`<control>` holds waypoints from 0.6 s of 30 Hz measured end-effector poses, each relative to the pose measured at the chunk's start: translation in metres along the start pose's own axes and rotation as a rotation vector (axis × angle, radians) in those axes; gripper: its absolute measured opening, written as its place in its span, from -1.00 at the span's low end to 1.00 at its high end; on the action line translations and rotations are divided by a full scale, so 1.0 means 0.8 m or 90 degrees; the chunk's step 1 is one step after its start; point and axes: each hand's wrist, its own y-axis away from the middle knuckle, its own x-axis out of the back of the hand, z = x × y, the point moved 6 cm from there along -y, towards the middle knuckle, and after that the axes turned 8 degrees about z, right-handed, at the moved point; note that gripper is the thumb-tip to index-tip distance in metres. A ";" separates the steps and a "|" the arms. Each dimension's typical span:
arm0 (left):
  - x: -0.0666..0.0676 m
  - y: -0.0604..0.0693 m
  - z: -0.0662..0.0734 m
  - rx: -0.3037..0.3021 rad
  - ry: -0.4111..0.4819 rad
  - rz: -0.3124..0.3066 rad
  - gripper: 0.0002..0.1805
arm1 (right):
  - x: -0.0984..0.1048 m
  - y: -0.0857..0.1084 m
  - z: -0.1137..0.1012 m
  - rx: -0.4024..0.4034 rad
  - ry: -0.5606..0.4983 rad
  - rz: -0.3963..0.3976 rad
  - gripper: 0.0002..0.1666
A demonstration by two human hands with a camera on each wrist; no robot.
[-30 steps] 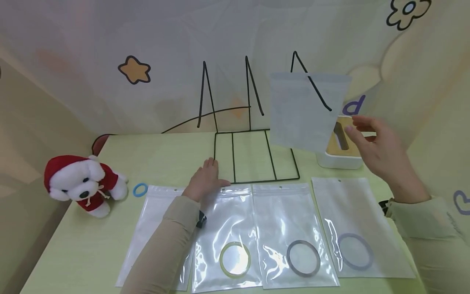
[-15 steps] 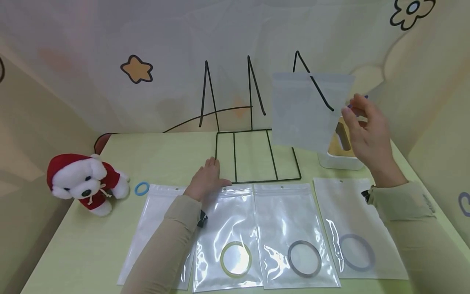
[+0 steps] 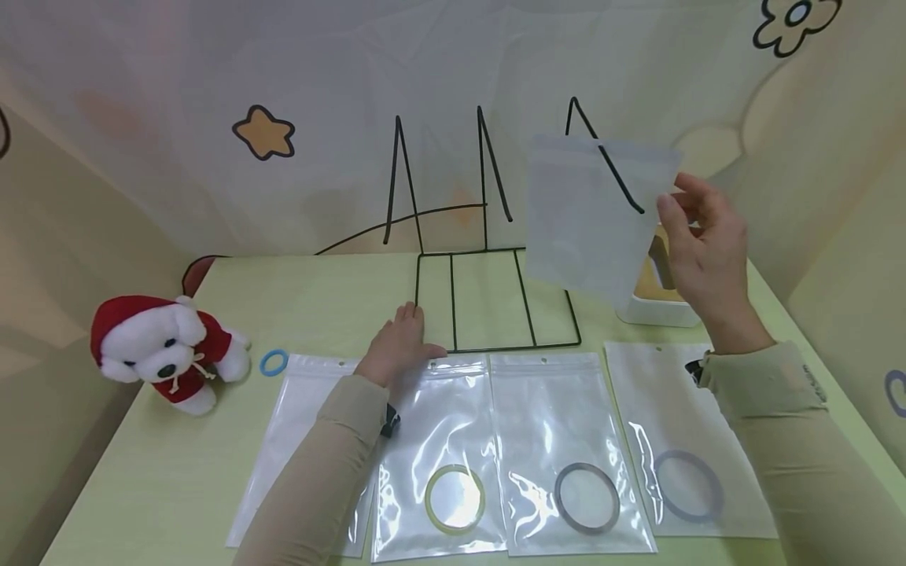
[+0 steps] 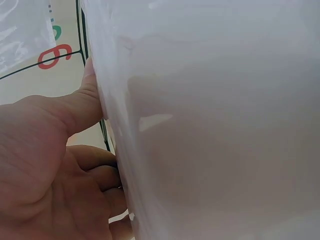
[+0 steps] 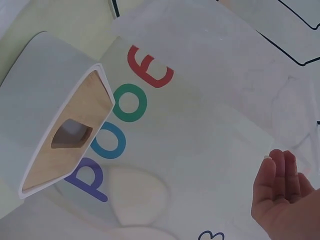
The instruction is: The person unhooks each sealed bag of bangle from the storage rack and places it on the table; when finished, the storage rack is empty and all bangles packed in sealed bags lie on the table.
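Observation:
A small pale bag [image 3: 587,228] hangs from the rightmost prong of a black wire rack [image 3: 524,302]. My right hand [image 3: 708,251] is at that bag's right edge, its thumb and fingertips against or very near the plastic. In the right wrist view, the fingers of my right hand [image 4: 50,165] cannot be compared directly, but my right hand [image 5: 285,192] looks loosely bent beside the translucent sheet. My left hand [image 3: 396,347] rests at the rack base's front left corner, fingers extended along the side wire. A glossy bag [image 4: 210,120] blocks much of the left wrist view.
Along the table's front lie bags with a yellow ring [image 3: 429,503], a grey ring [image 3: 559,503] and a lilac ring [image 3: 718,503]. A blue ring [image 3: 263,363] and a plush dog [image 3: 152,346] are at left. A white box [image 3: 654,313] with a wooden lid stands behind the right hand.
My right hand has moved left and up to the hanging bag's edge. The bag has tilted slightly, its lower right corner dipping. My left hand stays on the rack.

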 end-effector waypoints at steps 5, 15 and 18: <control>-0.001 0.000 -0.001 0.002 -0.003 0.000 0.02 | 0.000 0.001 -0.006 0.029 -0.007 0.017 -0.60; 0.000 0.000 0.000 0.000 -0.002 -0.001 0.02 | 0.001 0.004 -0.012 0.036 -0.020 0.036 -0.66; 0.000 0.001 0.000 -0.001 0.000 -0.002 0.03 | 0.004 0.006 -0.013 0.031 -0.024 0.052 -0.67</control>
